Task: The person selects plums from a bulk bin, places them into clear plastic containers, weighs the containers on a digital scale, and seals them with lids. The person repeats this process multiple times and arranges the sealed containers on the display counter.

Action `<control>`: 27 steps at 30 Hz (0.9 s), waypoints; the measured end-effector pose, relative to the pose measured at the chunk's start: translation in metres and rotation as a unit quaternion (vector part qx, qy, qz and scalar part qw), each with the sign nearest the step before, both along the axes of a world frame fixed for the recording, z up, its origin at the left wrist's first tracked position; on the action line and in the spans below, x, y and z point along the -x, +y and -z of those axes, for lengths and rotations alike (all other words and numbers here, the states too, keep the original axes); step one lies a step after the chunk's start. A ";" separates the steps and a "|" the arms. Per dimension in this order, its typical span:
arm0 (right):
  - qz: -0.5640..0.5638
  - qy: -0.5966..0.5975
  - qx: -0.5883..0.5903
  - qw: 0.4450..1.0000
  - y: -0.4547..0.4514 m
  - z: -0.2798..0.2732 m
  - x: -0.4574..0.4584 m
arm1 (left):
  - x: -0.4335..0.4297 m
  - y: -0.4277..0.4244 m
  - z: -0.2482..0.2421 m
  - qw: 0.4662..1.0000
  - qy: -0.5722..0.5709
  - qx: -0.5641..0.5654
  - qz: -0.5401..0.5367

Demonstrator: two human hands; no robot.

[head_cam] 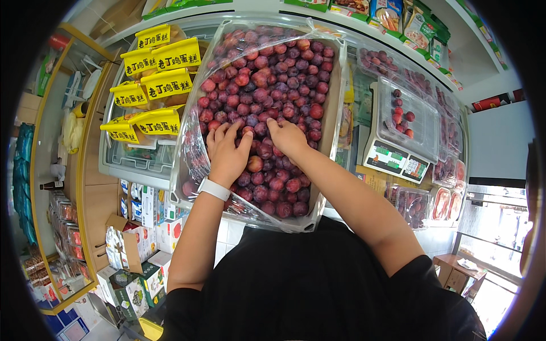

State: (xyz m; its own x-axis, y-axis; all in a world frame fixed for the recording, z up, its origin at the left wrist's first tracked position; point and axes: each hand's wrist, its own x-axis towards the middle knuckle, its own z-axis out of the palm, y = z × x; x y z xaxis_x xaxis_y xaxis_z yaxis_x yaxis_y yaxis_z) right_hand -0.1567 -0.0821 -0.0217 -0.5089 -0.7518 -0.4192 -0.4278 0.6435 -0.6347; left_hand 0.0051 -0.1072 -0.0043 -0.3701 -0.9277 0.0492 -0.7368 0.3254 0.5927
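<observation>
A large plastic-lined box (330,149) full of red and purple plums (273,85) lies before me, with clear film folded over its left and lower parts. My left hand (228,153), with a white watch band on the wrist, rests spread on the plums left of the middle. Just to its right, my right hand (286,138) reaches into the plums with its fingers bent; whether it grips one is hidden. Right of the box, a clear plastic container (420,115) with several plums sits on a digital scale (394,160).
Yellow-topped cake bags (166,85) stand left of the box. Packed clear tubs of plums (413,206) line the right side. Shelves with packaged food (388,17) run along the far side. Cartons (136,290) stand on the lower left, near a gold-framed glass cabinet (87,170).
</observation>
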 end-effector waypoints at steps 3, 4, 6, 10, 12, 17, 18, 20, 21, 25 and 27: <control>0.072 -0.188 -0.006 0.980 -0.008 -0.008 -0.004 | 0.002 0.002 0.006 0.999 0.010 0.029 -0.035; 0.090 -0.262 -0.005 0.961 -0.009 -0.011 -0.006 | 0.002 0.001 0.006 0.999 0.017 0.020 -0.024; 0.138 -0.399 0.000 0.907 -0.010 -0.017 -0.013 | 0.001 -0.003 0.006 1.000 0.025 -0.002 0.002; 0.250 -0.489 0.056 0.834 0.001 -0.023 -0.045 | -0.002 -0.007 0.002 0.989 0.139 -0.053 -0.005; 0.257 -0.531 0.074 0.804 0.003 -0.022 -0.048 | 0.004 -0.003 0.004 0.982 0.162 -0.060 -0.069; 0.292 -0.661 0.116 0.681 -0.001 -0.021 -0.052 | 0.025 -0.004 0.009 0.943 0.303 -0.053 -0.128; 0.315 -0.632 0.161 0.689 -0.005 -0.022 -0.057 | 0.029 -0.005 0.008 0.942 0.304 -0.042 -0.135; 0.323 -0.588 0.276 0.688 -0.007 -0.027 -0.063 | 0.037 -0.006 0.000 0.944 0.297 -0.029 -0.140; 0.339 -0.564 0.309 0.686 -0.006 -0.032 -0.066 | 0.042 -0.006 -0.006 0.950 0.273 -0.026 -0.147; 0.299 -0.596 0.351 0.657 -0.004 -0.064 -0.033 | 0.082 -0.004 -0.045 0.930 0.343 0.061 -0.116; 0.289 -0.587 0.380 0.654 0.001 -0.082 -0.002 | 0.115 0.002 -0.064 0.926 0.348 0.124 -0.076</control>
